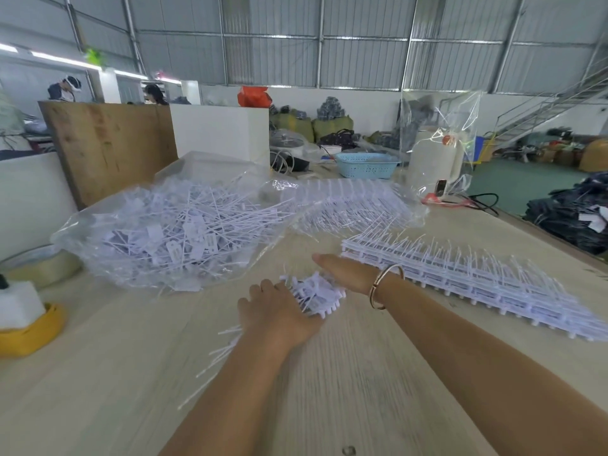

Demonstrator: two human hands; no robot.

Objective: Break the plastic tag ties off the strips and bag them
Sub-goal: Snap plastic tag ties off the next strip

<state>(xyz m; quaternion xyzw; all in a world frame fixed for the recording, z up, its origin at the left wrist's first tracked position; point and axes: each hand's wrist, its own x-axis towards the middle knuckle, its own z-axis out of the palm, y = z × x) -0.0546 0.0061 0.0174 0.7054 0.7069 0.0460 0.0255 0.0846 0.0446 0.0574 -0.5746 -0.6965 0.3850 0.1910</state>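
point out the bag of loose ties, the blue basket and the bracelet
bag of loose ties (98, 222) head view, clear plastic side
blue basket (365, 164) head view, front wall
bracelet (383, 286) head view, band on wrist

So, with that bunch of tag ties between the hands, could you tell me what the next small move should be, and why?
Probably carry the bunch forward and left into the open clear bag. The left hand grips a bunch of white tag ties, and the right hand lies flat against it. The bag, already holding loose ties, lies just beyond the hands, while the stacked strips wait at right.

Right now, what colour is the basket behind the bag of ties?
Light blue, with a perforated pattern; the basket shows in the head view.
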